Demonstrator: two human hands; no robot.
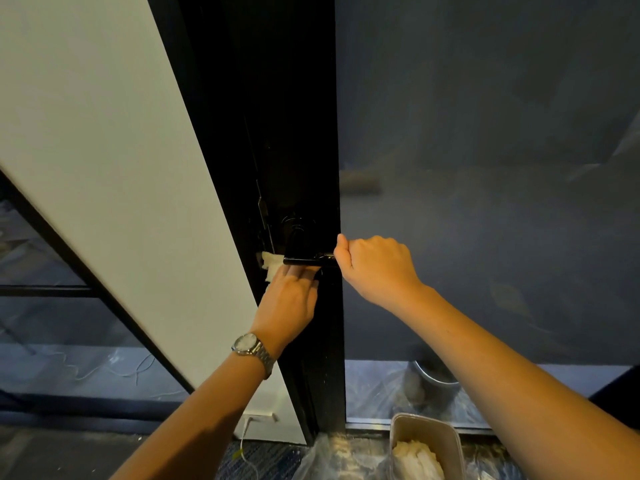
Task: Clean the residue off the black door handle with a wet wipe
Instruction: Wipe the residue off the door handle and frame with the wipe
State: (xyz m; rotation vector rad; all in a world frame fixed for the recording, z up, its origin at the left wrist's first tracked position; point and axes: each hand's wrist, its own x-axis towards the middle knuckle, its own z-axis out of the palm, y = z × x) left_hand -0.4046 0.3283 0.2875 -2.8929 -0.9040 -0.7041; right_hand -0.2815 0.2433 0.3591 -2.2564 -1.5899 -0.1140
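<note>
1. Clearly, from the head view I judge the job mid-way: my left hand (289, 294) presses a wipe (273, 265) up under the door handle (308, 260) near its pivot, fingers curled around the cloth.
2. My right hand (372, 263) is closed in a fist on the handle's free end, steadying it.
3. Pale specks on the bar beside that fist look like residue left to rub off.
4. The handle is a slim, glossy black bar on a black door (294, 133); the wipe is soft, white and crumpled.
5. A grey tub (401, 431) of pale wipes sits on the floor below.
</note>
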